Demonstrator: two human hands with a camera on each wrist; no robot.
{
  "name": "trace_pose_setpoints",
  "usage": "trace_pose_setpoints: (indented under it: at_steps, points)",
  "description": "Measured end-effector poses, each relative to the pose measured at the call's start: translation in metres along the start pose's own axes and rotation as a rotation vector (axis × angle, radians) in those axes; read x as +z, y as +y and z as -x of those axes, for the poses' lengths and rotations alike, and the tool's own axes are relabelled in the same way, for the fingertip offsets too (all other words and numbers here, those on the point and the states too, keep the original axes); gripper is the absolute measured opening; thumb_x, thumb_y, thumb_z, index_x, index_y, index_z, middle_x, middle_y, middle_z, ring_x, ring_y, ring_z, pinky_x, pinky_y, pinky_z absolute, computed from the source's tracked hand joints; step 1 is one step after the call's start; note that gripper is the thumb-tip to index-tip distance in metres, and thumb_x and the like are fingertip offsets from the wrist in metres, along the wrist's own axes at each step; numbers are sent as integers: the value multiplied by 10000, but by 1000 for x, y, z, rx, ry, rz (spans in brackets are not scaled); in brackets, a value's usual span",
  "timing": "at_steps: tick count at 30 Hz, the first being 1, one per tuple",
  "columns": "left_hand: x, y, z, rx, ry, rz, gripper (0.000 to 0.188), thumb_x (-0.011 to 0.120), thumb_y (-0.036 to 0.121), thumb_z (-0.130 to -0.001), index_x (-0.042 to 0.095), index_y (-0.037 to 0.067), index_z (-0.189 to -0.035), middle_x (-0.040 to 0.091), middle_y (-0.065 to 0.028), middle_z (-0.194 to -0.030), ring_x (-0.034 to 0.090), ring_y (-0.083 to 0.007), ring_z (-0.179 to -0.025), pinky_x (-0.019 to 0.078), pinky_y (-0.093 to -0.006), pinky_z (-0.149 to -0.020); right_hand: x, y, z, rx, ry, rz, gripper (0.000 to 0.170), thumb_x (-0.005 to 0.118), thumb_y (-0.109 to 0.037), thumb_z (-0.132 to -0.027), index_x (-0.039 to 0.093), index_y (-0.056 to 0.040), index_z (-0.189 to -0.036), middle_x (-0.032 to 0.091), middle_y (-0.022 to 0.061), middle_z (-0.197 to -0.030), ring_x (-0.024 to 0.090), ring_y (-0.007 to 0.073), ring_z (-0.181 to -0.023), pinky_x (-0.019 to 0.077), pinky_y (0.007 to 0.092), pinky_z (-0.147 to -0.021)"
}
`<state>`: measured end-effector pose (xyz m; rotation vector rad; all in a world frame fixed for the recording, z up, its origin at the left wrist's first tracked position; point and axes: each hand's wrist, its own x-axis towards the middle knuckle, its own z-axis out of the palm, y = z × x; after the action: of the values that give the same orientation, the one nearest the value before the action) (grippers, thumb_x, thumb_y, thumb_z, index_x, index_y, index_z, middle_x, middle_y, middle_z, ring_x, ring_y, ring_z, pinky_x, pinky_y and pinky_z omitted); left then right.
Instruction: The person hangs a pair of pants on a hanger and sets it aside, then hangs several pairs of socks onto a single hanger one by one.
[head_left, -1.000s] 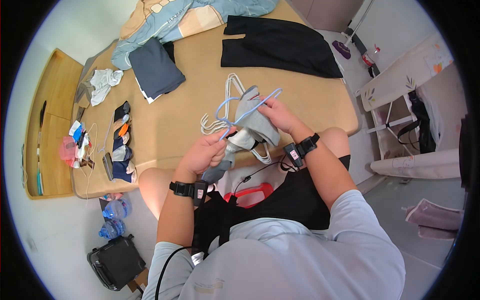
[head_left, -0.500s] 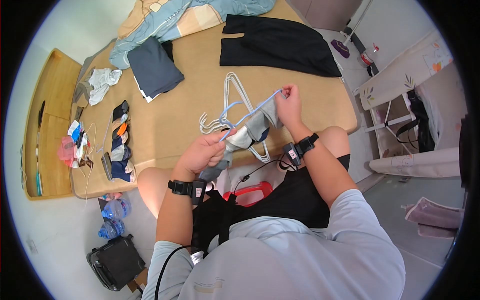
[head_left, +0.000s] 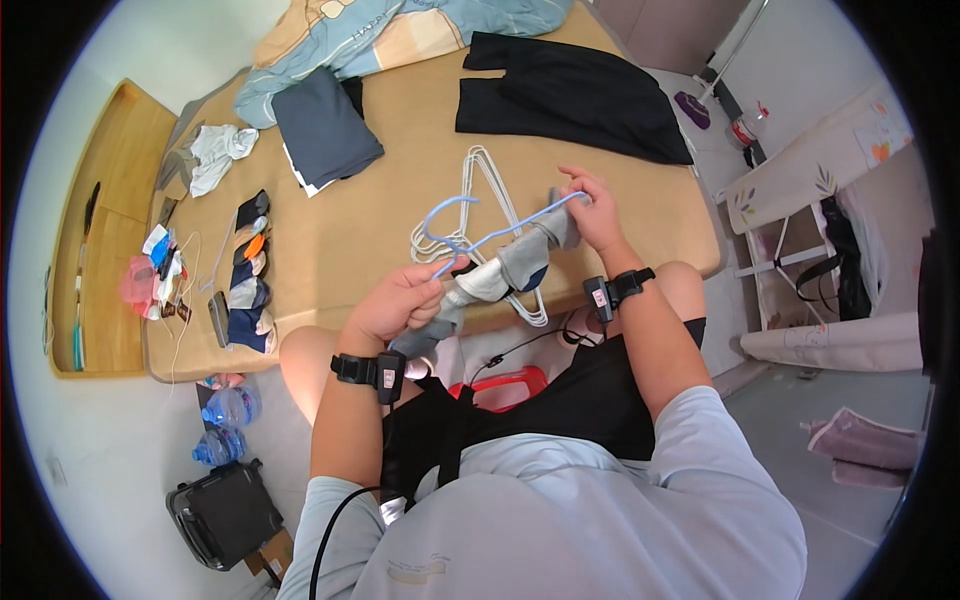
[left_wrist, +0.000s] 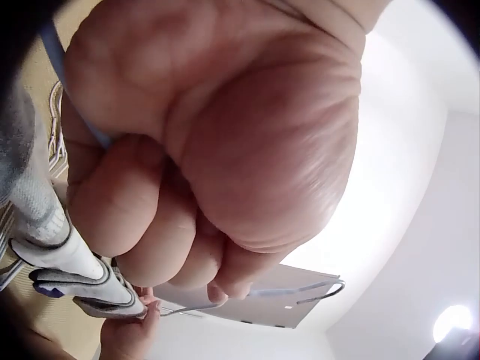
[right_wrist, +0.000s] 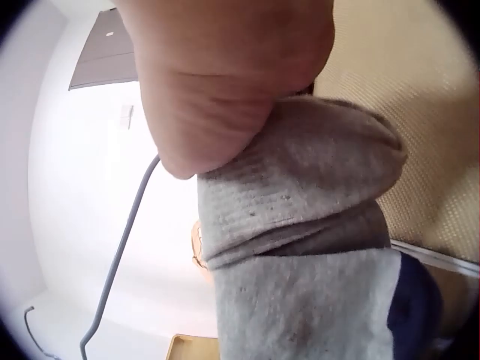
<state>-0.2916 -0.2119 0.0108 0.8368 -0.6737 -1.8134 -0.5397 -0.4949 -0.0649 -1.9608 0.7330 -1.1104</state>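
Observation:
My left hand (head_left: 400,300) grips a light blue clothes hanger (head_left: 515,227) close to its hook, its fingers curled tight in the left wrist view. Several grey and white socks hang in a row along the hanger, among them a white one (head_left: 484,284) and a grey one (head_left: 522,264). At the hanger's right end, my right hand (head_left: 596,212) pinches the tip between thumb and fingers, the index finger held out. A grey sock (right_wrist: 300,165) lies right against that hand in the right wrist view.
White hangers (head_left: 487,180) lie on the bed (head_left: 420,130) just beyond my hands. Farther back are black trousers (head_left: 570,105) and folded dark grey clothes (head_left: 325,125). A row of socks (head_left: 248,285) lies at the left. A red stool (head_left: 510,388) is below, between my legs.
My right hand has moved outward to the hanger's right end, and the grey sock it held bunched near the middle is now spread along the hanger. My left hand keeps its grip.

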Motion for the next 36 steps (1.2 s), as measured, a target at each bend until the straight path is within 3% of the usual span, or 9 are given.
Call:
trace_pose_setpoints:
  at_steps: [2, 4, 10, 17, 21, 25, 27, 31, 36]
  points:
    - [-5, 0, 3, 42, 10, 20, 469, 472, 174, -1054, 384, 30, -1491, 264, 73, -646, 235, -42, -504, 185, -209, -442, -6, 3, 1, 6, -91, -120, 200, 725, -205, -869, 689, -31, -960, 710, 73, -978, 630, 203, -840, 508, 312, -801]
    - [-6, 3, 5, 86, 21, 39, 471, 469, 181, -1055, 382, 23, -1490, 266, 71, -645, 234, -42, -503, 186, -209, -441, -13, -14, 1, 274, -301, -339, 250, 733, -221, -878, 690, -32, -1037, 705, 42, -999, 638, 148, -856, 509, 294, -807]
    - [-3, 15, 12, 193, 132, 45, 474, 470, 187, -1054, 385, 9, -1485, 268, 66, -645, 236, -45, -506, 189, -207, -442, -12, -16, 4, 551, -358, -344, 310, 733, -251, -894, 679, -28, -1103, 707, 36, -963, 646, 126, -850, 525, 295, -771]
    - [10, 20, 9, 197, 236, -60, 365, 459, 196, -1062, 521, -52, -1323, 307, 70, -649, 251, -35, -499, 191, -205, -441, -5, -15, -2, 571, -411, 27, 382, 713, -278, -908, 659, -7, -1171, 723, 79, -970, 666, 135, -858, 529, 305, -763]
    - [25, 32, 7, 164, 367, -127, 284, 436, 199, -1071, 592, -32, -1124, 321, 80, -627, 266, -24, -490, 195, -200, -436, 3, 22, 1, 287, -294, 107, 458, 645, -332, -945, 597, -2, -1258, 703, 135, -1040, 686, 185, -863, 539, 318, -765]
    - [18, 42, 4, 285, 449, -82, 237, 434, 212, -1071, 582, 28, -1096, 320, 83, -624, 269, -23, -489, 197, -202, -428, 12, 47, 7, 504, -250, -147, 476, 578, -333, -985, 491, -17, -1331, 662, 151, -974, 660, 201, -762, 538, 306, -698]
    - [6, 49, 6, 333, 506, -75, 227, 431, 215, -1072, 568, 39, -1111, 318, 82, -631, 264, -26, -491, 197, -206, -428, 12, 27, 6, 579, -255, 3, 423, 545, -307, -1002, 503, -13, -1304, 664, 136, -936, 657, 188, -747, 528, 295, -666]
    - [-23, 70, 13, 404, 607, -47, 203, 418, 223, -1074, 529, 68, -1147, 312, 79, -646, 246, -36, -496, 198, -215, -431, 9, 59, 12, 376, -598, 479, 338, 621, -282, -928, 633, 9, -1098, 673, 193, -837, 664, 310, -744, 522, 386, -692]
    - [-68, 100, 36, 508, 722, -60, 191, 403, 243, -1073, 513, 94, -1118, 337, 79, -649, 267, -44, -490, 232, -225, -431, 17, 74, 26, 423, -665, 501, 280, 654, -258, -885, 632, 12, -955, 669, 204, -850, 650, 329, -778, 514, 407, -734]
